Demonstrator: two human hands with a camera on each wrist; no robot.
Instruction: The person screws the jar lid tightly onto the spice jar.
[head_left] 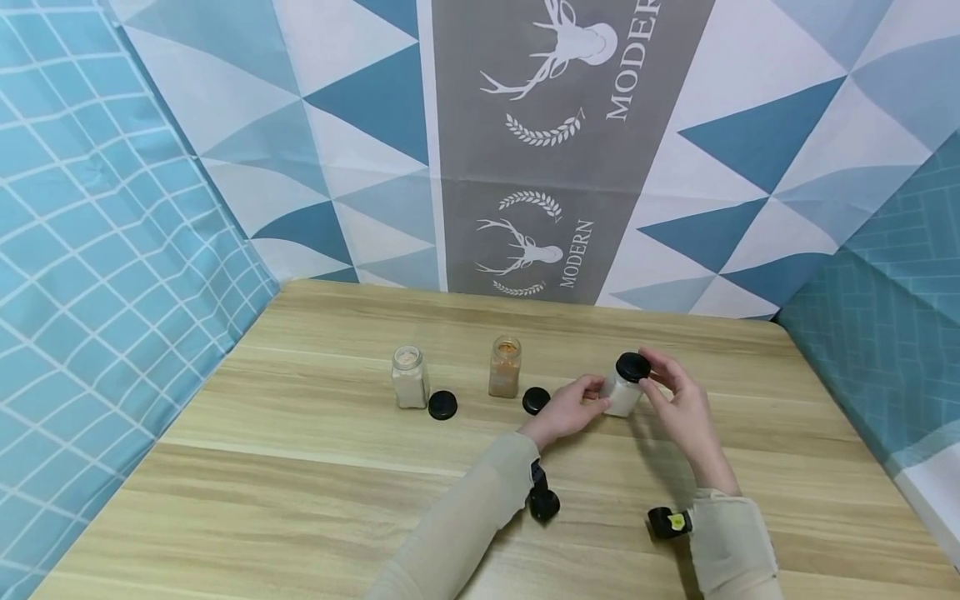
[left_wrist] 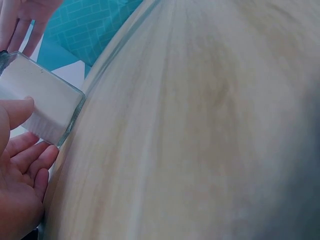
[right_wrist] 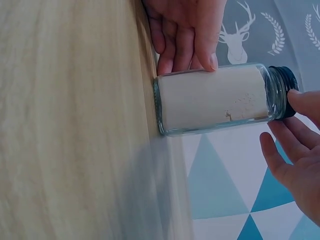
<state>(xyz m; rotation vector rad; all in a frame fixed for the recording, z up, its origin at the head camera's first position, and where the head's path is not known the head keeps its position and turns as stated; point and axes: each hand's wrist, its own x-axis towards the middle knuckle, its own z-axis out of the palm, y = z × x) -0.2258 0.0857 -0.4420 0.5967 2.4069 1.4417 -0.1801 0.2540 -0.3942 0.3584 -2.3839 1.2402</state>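
Note:
A square glass jar (right_wrist: 215, 100) of white powder stands on the table at the right, a black screw lid (head_left: 633, 367) on its neck. My left hand (head_left: 572, 408) holds the jar low on its body, thumb on the near side and fingers behind. With thumb and fingers, my right hand (head_left: 684, 410) grips the rim of the lid. In the right wrist view, the lid (right_wrist: 284, 92) sits over the threaded neck between thumb and fingers. The left wrist view shows the thumb of my left hand (left_wrist: 20, 190) across the glass.
An uncapped jar of pale powder (head_left: 410, 385) and another of orange-brown powder (head_left: 505, 373) stand to the left on the wooden table (head_left: 300, 492). Beside them lie two black lids, one left (head_left: 442, 405) and one right (head_left: 536, 400). Patterned cloth (head_left: 360, 125) hangs behind.

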